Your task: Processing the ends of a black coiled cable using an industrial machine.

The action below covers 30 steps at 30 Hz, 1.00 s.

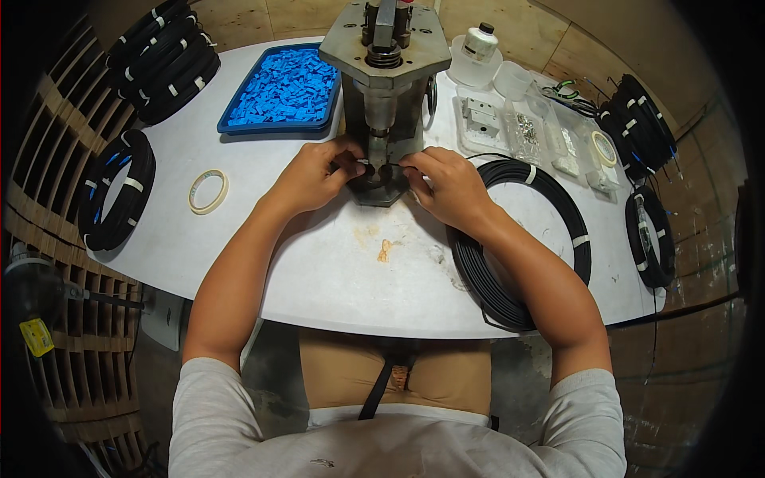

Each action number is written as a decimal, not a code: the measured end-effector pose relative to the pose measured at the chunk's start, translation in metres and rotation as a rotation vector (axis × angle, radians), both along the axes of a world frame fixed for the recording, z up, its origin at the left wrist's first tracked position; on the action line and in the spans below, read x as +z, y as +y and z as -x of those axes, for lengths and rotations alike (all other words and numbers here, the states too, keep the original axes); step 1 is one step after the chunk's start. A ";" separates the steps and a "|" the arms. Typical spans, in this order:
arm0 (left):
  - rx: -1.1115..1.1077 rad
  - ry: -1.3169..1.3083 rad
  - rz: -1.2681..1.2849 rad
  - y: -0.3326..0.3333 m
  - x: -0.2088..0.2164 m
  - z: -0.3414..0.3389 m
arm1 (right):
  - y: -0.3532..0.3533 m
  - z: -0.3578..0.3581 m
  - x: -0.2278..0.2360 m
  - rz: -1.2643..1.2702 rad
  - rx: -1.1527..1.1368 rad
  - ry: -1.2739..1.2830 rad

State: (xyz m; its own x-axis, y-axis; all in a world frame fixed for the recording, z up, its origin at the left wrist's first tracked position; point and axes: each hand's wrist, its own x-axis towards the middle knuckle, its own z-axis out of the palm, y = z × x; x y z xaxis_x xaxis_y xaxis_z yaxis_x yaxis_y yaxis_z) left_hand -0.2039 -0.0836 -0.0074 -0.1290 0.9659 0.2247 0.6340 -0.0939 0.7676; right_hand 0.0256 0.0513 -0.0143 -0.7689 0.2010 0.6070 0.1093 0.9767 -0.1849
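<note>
A metal bench press (385, 60) stands at the far middle of the table, its ram lowered close to the small base (382, 193). My left hand (319, 175) is at the left of the base, thumb and fingers pinched together. On the other side my right hand (446, 182) pinches too, its fingertips beside the base. Whatever lies between the fingers is too small and dark to make out. Under my right forearm rests a large coil of black cable (575, 207) bound with white tape, and a thin loop of it rises behind my right wrist.
A blue tray (231, 130) full of small blue pieces (283, 84) sits left of the press. A tape roll (207, 192) lies nearer. More cable coils (119, 191) stand at both sides. Clear boxes of small parts (526, 135) and a white bottle (480, 44) are at the far right.
</note>
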 end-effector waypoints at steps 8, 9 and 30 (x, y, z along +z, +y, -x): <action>-0.001 0.018 -0.009 0.000 -0.001 0.000 | 0.001 0.000 -0.002 0.002 0.001 0.011; 0.002 0.023 0.005 0.000 -0.001 0.001 | 0.001 0.000 -0.001 0.009 -0.007 0.000; 0.021 0.053 0.028 0.003 -0.002 0.000 | 0.000 0.001 -0.002 0.042 -0.030 -0.003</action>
State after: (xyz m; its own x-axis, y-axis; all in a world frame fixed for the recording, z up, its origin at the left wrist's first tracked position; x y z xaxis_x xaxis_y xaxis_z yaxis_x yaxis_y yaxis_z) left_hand -0.2042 -0.0811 -0.0092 -0.1377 0.9691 0.2047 0.6751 -0.0594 0.7353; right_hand 0.0244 0.0515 -0.0162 -0.7640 0.2488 0.5954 0.1388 0.9644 -0.2249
